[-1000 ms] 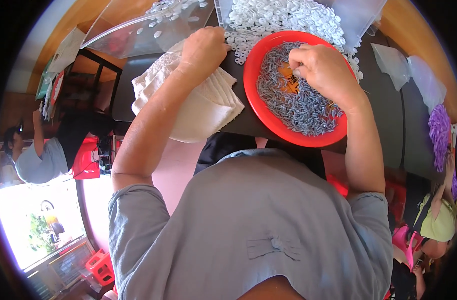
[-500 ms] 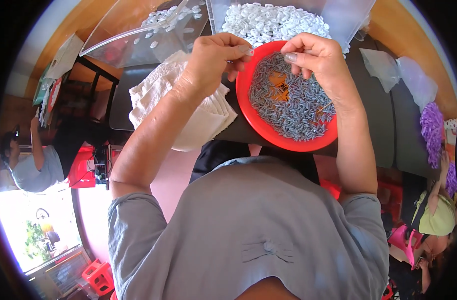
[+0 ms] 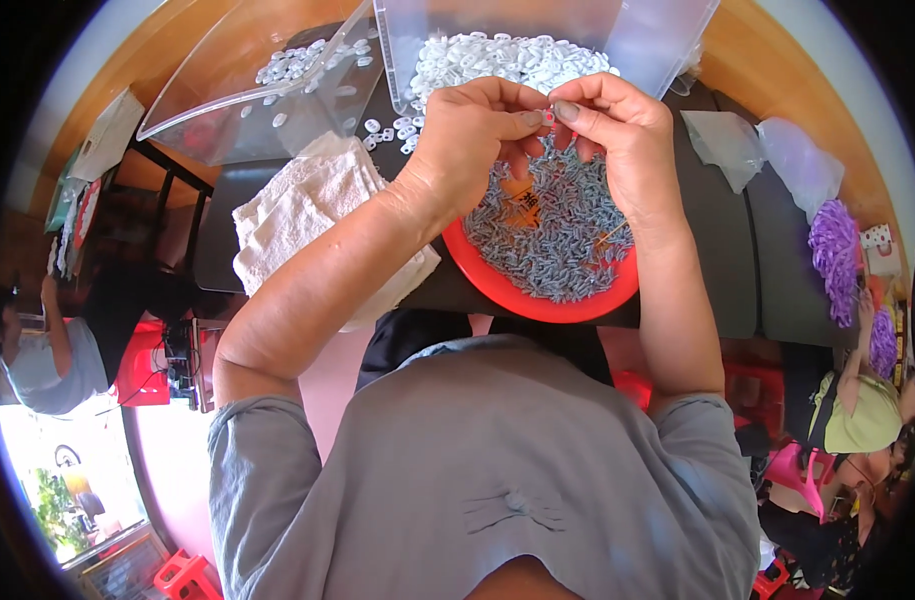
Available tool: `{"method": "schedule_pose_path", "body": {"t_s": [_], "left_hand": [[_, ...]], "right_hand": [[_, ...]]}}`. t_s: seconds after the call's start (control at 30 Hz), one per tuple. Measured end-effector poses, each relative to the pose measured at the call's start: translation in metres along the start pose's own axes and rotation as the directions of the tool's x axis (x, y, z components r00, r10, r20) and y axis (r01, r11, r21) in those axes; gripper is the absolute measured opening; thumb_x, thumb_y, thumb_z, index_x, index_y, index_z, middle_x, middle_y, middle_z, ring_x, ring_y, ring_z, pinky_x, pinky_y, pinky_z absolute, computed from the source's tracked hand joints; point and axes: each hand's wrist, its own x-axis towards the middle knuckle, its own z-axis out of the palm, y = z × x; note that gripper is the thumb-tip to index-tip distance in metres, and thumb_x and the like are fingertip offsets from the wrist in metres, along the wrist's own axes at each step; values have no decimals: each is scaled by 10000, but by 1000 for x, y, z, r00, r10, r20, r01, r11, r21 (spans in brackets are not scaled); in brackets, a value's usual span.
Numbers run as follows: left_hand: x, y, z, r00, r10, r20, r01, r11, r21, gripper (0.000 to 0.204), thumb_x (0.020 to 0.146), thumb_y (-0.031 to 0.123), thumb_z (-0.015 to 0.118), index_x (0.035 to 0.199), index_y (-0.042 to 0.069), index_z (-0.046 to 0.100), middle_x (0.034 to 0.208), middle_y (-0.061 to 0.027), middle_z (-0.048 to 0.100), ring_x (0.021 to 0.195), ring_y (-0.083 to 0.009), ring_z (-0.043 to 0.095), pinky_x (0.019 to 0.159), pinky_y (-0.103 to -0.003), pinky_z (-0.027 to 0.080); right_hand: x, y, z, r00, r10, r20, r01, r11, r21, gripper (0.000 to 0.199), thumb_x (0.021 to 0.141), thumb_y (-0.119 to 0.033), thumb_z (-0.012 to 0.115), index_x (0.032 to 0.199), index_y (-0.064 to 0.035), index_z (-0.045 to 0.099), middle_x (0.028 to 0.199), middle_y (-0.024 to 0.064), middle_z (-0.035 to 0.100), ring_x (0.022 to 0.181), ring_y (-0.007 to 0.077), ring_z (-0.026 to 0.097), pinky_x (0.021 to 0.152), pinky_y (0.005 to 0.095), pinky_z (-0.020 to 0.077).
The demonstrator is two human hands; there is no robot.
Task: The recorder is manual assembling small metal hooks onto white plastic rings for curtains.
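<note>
My left hand (image 3: 477,130) is closed in a pinch on a small white piece with red on it (image 3: 549,118). Close against it, my right hand (image 3: 622,135) also pinches with thumb and forefinger; what lies in that pinch is too small to name, though a speck of red shows by the thumb. Both hands meet over the far part of a red basin (image 3: 547,307). Many small grey screw-like pieces (image 3: 557,255) fill the basin, and an orange patch of its bottom shows through. Behind the hands, small white oval pieces (image 3: 497,60) are heaped in a clear plastic bin (image 3: 637,45).
A folded white towel (image 3: 302,210) lies left of the basin on the dark table (image 3: 697,250). A tilted clear panel (image 3: 177,120) stands at the far left, with loose white ovals nearby. Plastic bags (image 3: 722,145) and purple strands (image 3: 834,255) are at right. Other people (image 3: 857,415) sit at both sides.
My hands have come together from apart, the right moving toward the left, with the white-and-red piece now between them. The whole view has shifted slightly.
</note>
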Motion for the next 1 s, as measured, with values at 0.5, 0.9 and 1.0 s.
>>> {"method": "schedule_pose_path", "body": {"t_s": [0.5,0.9,1.0], "left_hand": [[4,-15,4,996,-72,-51,65,988,-137,107,861,55,664,877,-45,629,748,-100,660,534,-135,570,440,-259,445],[3,-12,-8,999,6,-48,-12,992,-125,112,922,63,583,959,-42,588,798,-83,611,686,-163,604,545,-274,465],[3,-12,-8,1000,0,-13,-1,997,-73,106,921,52,579,966,-43,587,807,-87,618,706,-166,615,553,-273,469]], "right_hand": [[-5,9,14,982,-86,-170,59,986,-155,90,870,-20,623,951,0,657,786,21,638,667,65,568,556,191,400],[-3,8,12,990,-15,-140,19,999,27,118,863,-21,634,965,27,668,822,57,660,689,109,605,571,206,414],[-3,9,11,991,-40,-132,43,999,25,117,860,-18,637,963,27,671,833,61,665,694,109,605,571,203,413]]}}
